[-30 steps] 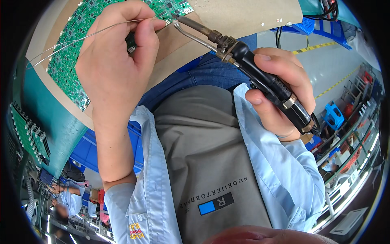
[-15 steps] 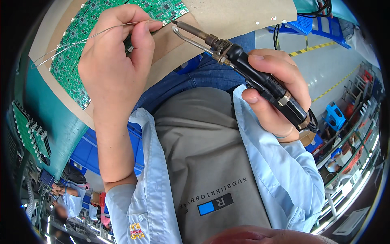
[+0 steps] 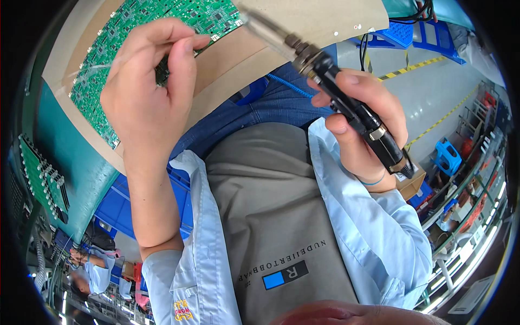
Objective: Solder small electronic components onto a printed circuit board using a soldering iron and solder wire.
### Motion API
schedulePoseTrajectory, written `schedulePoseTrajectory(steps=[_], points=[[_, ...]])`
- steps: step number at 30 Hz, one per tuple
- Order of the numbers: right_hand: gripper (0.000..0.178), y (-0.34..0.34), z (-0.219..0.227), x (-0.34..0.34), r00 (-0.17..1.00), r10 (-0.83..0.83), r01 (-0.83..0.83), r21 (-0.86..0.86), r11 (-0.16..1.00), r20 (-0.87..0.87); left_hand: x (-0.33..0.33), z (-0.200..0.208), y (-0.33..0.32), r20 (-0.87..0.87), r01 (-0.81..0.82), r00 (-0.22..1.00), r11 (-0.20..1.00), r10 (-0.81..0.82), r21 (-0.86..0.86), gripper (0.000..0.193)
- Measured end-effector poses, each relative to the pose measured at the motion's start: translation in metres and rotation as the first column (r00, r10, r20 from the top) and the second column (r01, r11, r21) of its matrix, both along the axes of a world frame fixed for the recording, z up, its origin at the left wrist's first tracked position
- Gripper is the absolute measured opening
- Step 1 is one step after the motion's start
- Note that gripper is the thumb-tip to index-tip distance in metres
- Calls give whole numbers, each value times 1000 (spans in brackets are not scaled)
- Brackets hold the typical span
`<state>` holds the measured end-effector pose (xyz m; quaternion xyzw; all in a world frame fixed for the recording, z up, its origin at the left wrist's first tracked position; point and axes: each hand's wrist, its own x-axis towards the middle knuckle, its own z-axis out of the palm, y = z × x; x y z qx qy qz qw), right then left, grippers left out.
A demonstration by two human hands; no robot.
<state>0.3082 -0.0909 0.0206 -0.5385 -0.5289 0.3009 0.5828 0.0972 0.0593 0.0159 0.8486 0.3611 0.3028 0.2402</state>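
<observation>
My right hand (image 3: 368, 116) is wrapped round the black handle of a soldering iron (image 3: 355, 108). The iron slants up to the left, its metal front end smeared by motion and close to the upper right corner of a green circuit board (image 3: 97, 103). Over the board hovers my left hand (image 3: 151, 86), thumb and forefinger pinched together. A thin solder wire (image 3: 92, 68) trails from that hand on its left side, faint and blurred; its end at the fingertips cannot be made out. The board lies on a tan sheet (image 3: 222, 89), partly hidden by my left hand.
Another green board (image 3: 43, 176) with pale parts along its edge stands at the left, beside a teal surface (image 3: 89, 187). A blue crate (image 3: 116, 203) is below. Blue stools (image 3: 447, 156), dark cables (image 3: 425, 12) and shelving lie to the right. A person (image 3: 97, 271) works at lower left.
The soldering iron has swung steeper and its front end is now blurred. My left hand has shifted slightly left and down, and the solder wire, sharp before, is now a faint smear.
</observation>
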Motion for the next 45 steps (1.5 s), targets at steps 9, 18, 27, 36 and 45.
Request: schedulePoseTrajectory(steps=[9, 18, 27, 36, 45], points=[[39, 26, -2, -21, 987, 146, -146, -4, 989, 74, -8, 14, -40, 188, 271, 949, 960, -255, -66, 11], [38, 26, -7, -25, 984, 175, -176, 39, 984, 25, -21, 16, -56, 373, 99, 927, 943, 28, -319, 14], [45, 8, -19, -23, 984, 13, -14, -1, 1000, -179, -25, -5, -17, 221, -67, 971, 993, 87, -93, 12], [48, 1, -22, -5, 984, 15, -10, 32, 999, -176, -25, -14, -4, 72, -36, 997, 997, 31, 67, 8], [42, 1, -12, -1, 996, 93, -94, 77, 993, 9, -19, 8, -8, -107, -124, 988, 984, 111, -128, 6]])
